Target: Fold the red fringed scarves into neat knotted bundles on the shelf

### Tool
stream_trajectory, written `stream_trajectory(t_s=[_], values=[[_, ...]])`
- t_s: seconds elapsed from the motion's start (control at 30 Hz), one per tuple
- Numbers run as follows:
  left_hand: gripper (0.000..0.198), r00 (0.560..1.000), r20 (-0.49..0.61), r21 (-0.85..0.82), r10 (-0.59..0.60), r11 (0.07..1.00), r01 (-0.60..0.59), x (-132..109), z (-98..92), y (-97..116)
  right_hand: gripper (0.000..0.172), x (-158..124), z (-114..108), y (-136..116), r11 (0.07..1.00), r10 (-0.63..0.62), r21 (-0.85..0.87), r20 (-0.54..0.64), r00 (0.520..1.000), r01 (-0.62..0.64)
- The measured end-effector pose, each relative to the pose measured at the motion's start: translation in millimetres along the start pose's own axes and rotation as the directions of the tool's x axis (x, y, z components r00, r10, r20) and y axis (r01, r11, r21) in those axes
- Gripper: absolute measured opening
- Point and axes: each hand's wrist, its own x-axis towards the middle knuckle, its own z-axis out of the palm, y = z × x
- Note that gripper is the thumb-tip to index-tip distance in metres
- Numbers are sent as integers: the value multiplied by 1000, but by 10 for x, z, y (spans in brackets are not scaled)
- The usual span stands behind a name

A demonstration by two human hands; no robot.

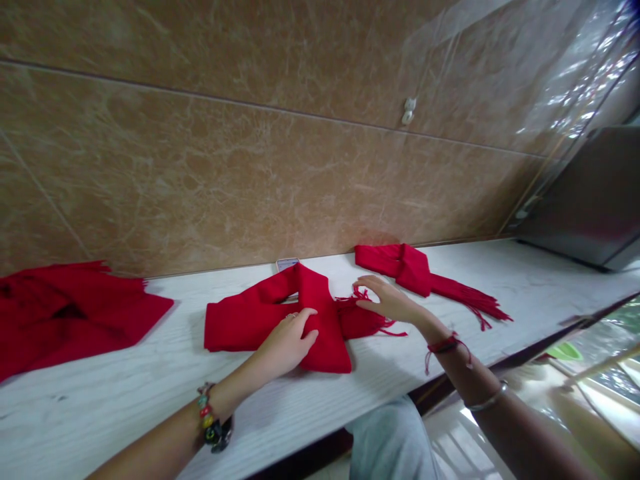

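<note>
A red fringed scarf [325, 333] lies in the middle of the white table, folded into a loop with its fringed end sticking out to the right. My left hand [287, 340] rests on the folded part, thumb and index finger apart; its other fingers are partly hidden. Beside the fringe, my right hand [393, 300] curves with a gap between thumb and fingers, and some red strands show in that gap. A second red scarf [413, 270], looped and knotted with a fringed tail, lies to the right near the wall. Another red fringed cloth [100, 313] is loosely heaped at the left.
A phone [287, 264] lies behind the middle scarf, partly covered. The white wood-grain table [280, 427] runs along a brown tiled wall [225, 167]. At the far right end stands a large dark grey box-like object [580, 200]. My knee [390, 440] is under the front edge.
</note>
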Motion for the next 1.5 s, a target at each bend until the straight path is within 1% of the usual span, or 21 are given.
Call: stream_trajectory(t_s=[0.1,0.17,0.2,0.3,0.4,0.47,0.53,0.63,0.67,0.73,0.8,0.87,1.0,1.07,1.13,1.2,1.23,1.27,1.37,1.43,1.5], values=[[42,999,43,-13,-15,1000,16,18,-27,15,39,172,78,-200,998,-62,-7,145,988,64],[45,998,60,1,-28,1000,28,23,-39,7,29,242,119,-249,997,-53,-35,223,973,62],[46,997,66,19,-34,999,33,22,-41,-2,24,252,131,-238,997,-37,-55,229,973,51],[47,996,76,129,-47,991,37,8,-36,-33,25,173,129,-69,984,113,-149,132,985,-93],[40,995,93,250,-26,968,2,-17,-32,-37,28,-4,77,219,929,313,-220,47,948,-296],[37,997,80,326,-14,945,-13,-29,-32,-17,34,-108,30,362,913,350,-226,1,937,-340],[37,1000,2,420,-11,908,10,-29,-26,9,40,-153,-7,378,944,268,-182,-73,961,-277],[41,987,-141,525,81,851,5,-5,19,7,34,-91,-2,130,998,-15,-66,-143,990,6],[43,981,-141,540,137,841,-39,6,44,-13,31,-48,20,8,994,-108,-43,-128,986,103],[45,975,-67,542,210,829,-142,29,97,-77,26,44,81,-210,971,-233,-57,-12,972,232],[48,983,25,522,181,836,-167,44,142,-155,25,111,143,-300,960,-231,-129,140,963,249],[51,991,79,501,112,855,-136,50,165,-219,25,122,178,-210,959,-132,-218,213,968,179],[52,990,122,463,72,878,-121,50,162,-261,21,-26,134,327,940,75,-341,193,978,-4],[52,991,128,450,46,887,-99,52,152,-256,23,-123,72,550,923,139,-376,119,983,-84],[53,990,138,440,29,893,-88,54,144,-249,24,-178,14,596,941,105,-320,-33,994,-110],[52,989,142,437,29,895,-89,55,140,-246,21,-175,-8,442,981,-7,-194,-155,988,-23],[52,990,141,435,31,896,-90,55,140,-245,18,-155,0,311,990,-78,-126,-173,982,56],[52,990,136,434,30,897,-87,54,141,-244,16,-131,20,167,987,-153,-63,-139,978,145],[53,993,114,427,2,903,-51,53,147,-240,17,-81,116,-162,951,-309,21,101,946,308],[53,993,116,418,-28,908,-23,53,148,-236,18,-110,161,-187,943,-327,4,194,925,333],[54,990,133,408,-50,913,-9,53,144,-231,20,-195,155,-58,946,-304,-45,229,925,322]])
